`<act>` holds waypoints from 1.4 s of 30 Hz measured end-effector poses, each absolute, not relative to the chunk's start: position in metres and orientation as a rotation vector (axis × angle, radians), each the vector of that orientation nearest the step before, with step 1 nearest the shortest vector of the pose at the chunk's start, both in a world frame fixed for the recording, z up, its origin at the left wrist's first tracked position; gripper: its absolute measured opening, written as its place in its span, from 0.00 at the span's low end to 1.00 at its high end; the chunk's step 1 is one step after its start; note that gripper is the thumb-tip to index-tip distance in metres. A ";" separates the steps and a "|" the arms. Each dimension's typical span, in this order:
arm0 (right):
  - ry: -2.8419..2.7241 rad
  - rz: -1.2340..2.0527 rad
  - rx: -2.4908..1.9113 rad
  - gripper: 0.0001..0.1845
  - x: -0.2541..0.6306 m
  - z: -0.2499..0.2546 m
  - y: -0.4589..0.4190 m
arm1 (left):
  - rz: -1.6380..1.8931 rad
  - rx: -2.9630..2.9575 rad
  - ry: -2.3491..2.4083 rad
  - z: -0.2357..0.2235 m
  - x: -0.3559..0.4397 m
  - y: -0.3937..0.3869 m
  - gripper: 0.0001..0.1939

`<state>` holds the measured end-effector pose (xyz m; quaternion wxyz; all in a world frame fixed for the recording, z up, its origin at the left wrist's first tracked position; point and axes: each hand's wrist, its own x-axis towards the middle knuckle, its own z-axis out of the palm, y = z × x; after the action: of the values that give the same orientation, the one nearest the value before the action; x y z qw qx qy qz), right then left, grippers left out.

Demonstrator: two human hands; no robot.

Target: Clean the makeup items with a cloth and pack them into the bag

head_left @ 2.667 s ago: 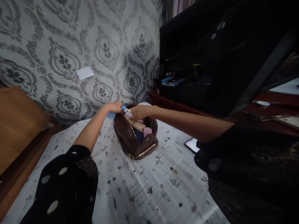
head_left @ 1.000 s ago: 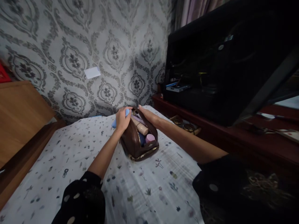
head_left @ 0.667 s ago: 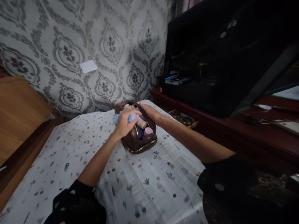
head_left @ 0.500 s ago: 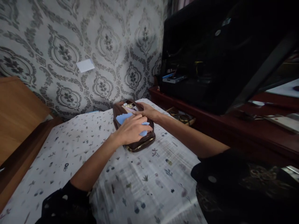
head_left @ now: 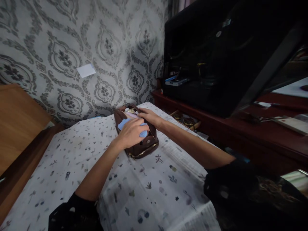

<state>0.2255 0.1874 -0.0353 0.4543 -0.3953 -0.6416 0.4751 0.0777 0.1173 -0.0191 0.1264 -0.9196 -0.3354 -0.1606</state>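
Note:
A brown zippered bag [head_left: 136, 154] sits on the bed with its top open and small pale items showing inside. My left hand [head_left: 132, 133] is over the bag's opening, its fingers curled round a light blue cloth [head_left: 143, 133]. Part of the cloth sticks out on the hand's far side. My right hand [head_left: 151, 117] rests on the bag's right edge, near the carrying handle; its fingers look extended, with the tips partly at the opening. A gold zipper runs along the near end of the bag.
White patterned bedding [head_left: 134, 195] spreads under the bag. To the right stand a dark red desk [head_left: 240, 128], a large black screen [head_left: 204, 57] and an open drawer [head_left: 186, 121] with items in it. A wooden headboard [head_left: 21, 118] is at the left.
My left hand and the blue cloth have shifted slightly left, uncovering more of the bag's near end. My right hand stays by the bag's right edge. The view has moved slightly.

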 end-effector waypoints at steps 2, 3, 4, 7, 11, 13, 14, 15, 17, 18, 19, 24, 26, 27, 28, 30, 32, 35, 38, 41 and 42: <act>-1.575 1.156 -0.980 0.19 0.226 -0.038 0.186 | -0.509 -2.705 -1.019 -0.019 0.078 0.118 0.09; -1.571 1.149 -0.978 0.21 0.226 -0.040 0.186 | -0.522 -2.727 -1.027 -0.019 0.078 0.118 0.09; -1.569 1.143 -0.974 0.23 0.226 -0.041 0.186 | -0.532 -2.751 -1.023 -0.017 0.077 0.117 0.09; -1.571 1.126 -0.954 0.30 0.226 -0.045 0.186 | -0.538 -2.797 -0.967 -0.013 0.077 0.113 0.10; -1.604 1.103 -0.930 0.31 0.230 -0.043 0.187 | -0.506 -2.776 -0.918 -0.012 0.076 0.108 0.14; -1.633 1.099 -0.916 0.26 0.233 -0.041 0.186 | -0.479 -2.738 -0.904 -0.015 0.076 0.108 0.16; -1.646 1.103 -0.909 0.23 0.235 -0.040 0.185 | -0.470 -2.710 -0.899 -0.016 0.077 0.108 0.15; -1.657 1.108 -0.902 0.21 0.236 -0.038 0.183 | -0.462 -2.680 -0.896 -0.018 0.077 0.108 0.14; -1.664 1.124 -0.887 0.19 0.238 -0.036 0.180 | -0.447 -2.619 -0.892 -0.022 0.078 0.108 0.11; -1.660 1.140 -0.874 0.20 0.238 -0.036 0.179 | -0.439 -2.593 -0.890 -0.023 0.079 0.108 0.11; -1.649 1.156 -0.866 0.21 0.237 -0.036 0.177 | -0.434 -2.570 -0.891 -0.024 0.080 0.108 0.11; -1.582 1.116 -0.947 0.24 0.231 -0.041 0.175 | -0.458 -2.542 -0.930 -0.026 0.083 0.109 0.10; -1.564 1.055 -0.993 0.25 0.228 -0.045 0.177 | -0.484 -2.550 -0.930 -0.028 0.083 0.110 0.10; -1.556 1.026 -1.013 0.26 0.227 -0.048 0.178 | -0.502 -2.550 -0.923 -0.029 0.083 0.110 0.09; -1.550 0.996 -1.030 0.26 0.226 -0.050 0.178 | -0.522 -2.549 -0.913 -0.030 0.083 0.111 0.09; -1.548 0.939 -1.051 0.25 0.225 -0.053 0.176 | -0.564 -2.545 -0.888 -0.032 0.082 0.112 0.09; -1.555 0.888 -1.054 0.24 0.225 -0.054 0.172 | -0.595 -2.548 -0.861 -0.033 0.081 0.113 0.09; -1.565 0.822 -1.055 0.25 0.224 -0.055 0.161 | -0.650 -2.589 -0.862 -0.034 0.079 0.113 0.08; -1.561 0.768 -1.064 0.30 0.221 -0.058 0.149 | -0.915 -2.606 -0.944 -0.036 0.077 0.114 0.07; -1.516 0.610 -1.116 0.33 0.211 -0.066 0.135 | -1.393 -2.473 -1.102 -0.038 0.076 0.120 0.08; -1.492 0.519 -1.151 0.34 0.206 -0.070 0.129 | -1.520 -2.406 -1.179 -0.037 0.075 0.123 0.08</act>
<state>0.2057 0.1293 -0.0695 0.5595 -0.4881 -0.6327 0.2201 0.0753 0.1234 -0.0373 0.0305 -0.7807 -0.3824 -0.4932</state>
